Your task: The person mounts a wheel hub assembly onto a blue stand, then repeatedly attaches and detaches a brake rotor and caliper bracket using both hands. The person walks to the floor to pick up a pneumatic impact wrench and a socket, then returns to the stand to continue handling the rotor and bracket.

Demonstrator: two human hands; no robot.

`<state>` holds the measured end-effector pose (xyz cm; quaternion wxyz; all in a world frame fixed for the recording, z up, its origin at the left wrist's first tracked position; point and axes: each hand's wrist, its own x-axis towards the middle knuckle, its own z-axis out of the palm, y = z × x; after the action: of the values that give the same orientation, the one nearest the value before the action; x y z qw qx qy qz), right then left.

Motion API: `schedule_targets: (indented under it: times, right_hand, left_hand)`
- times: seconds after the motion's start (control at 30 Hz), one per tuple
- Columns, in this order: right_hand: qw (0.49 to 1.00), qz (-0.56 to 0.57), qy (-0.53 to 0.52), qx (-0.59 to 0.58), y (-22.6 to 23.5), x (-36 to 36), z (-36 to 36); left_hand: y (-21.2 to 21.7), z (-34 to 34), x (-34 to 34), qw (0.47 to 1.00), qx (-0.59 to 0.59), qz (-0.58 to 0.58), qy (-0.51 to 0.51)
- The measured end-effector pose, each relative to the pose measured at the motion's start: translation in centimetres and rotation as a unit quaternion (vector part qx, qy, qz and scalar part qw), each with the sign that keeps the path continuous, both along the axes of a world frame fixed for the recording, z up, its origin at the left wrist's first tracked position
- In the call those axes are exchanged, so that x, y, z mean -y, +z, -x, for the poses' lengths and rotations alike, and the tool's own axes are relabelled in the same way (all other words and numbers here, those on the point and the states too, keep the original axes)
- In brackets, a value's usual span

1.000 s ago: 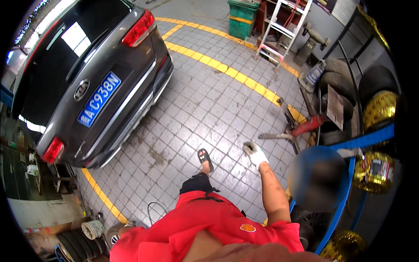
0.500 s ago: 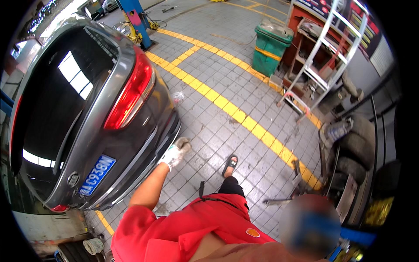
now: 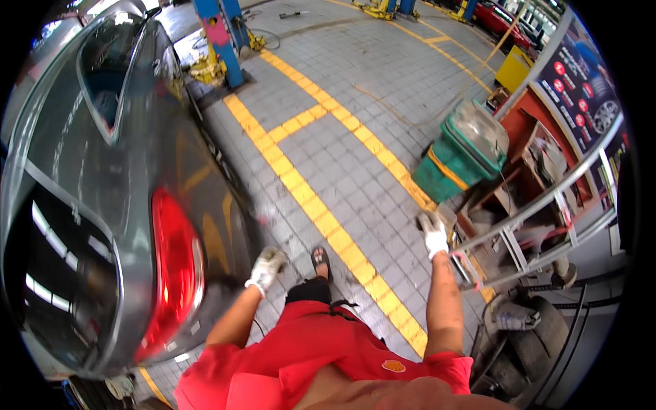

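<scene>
Grey car close on the left, both gloved hands swinging free over the tiled floor.

Nothing is held in either hand, so as far as the view shows no work on anything has begun. The left hand [image 3: 266,268], in a dirty white glove with fingers loosely curled around nothing, hangs just beside the rear corner of the grey car [image 3: 102,205], near its red tail lamp [image 3: 174,273] but not touching it. The right hand [image 3: 432,234], also gloved, with fingers bent and blurred, hangs apart from everything; beyond it stands a green bin [image 3: 458,160], and to its right a metal ladder [image 3: 540,219] leans by a cluttered shelf. Between the hands runs a yellow floor line [image 3: 321,212], with a sandalled foot [image 3: 320,258] stepping forward.
</scene>
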<state>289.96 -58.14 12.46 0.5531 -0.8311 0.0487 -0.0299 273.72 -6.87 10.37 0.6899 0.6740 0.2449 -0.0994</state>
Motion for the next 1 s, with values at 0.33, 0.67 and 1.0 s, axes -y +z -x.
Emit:
schedule_targets:
  times: [0.33,0.67,1.0]
  right_hand:
    - [0.727,0.294,0.178,-0.595,-20.2,8.5,-7.8]
    - [0.857,0.332,0.115,-0.377,-21.5,1.7,-82.0]
    - [0.999,-0.022,0.018,0.015,5.3,-16.2,-160.8]
  left_hand:
    - [10.9,-59.7,7.7,0.901,0.085,-0.152,-0.397]
    - [-18.0,-73.8,-25.9,0.784,-0.3,-0.432,-0.33]
    - [-17.9,-110.0,-30.4,0.826,-0.525,-0.185,-0.091]
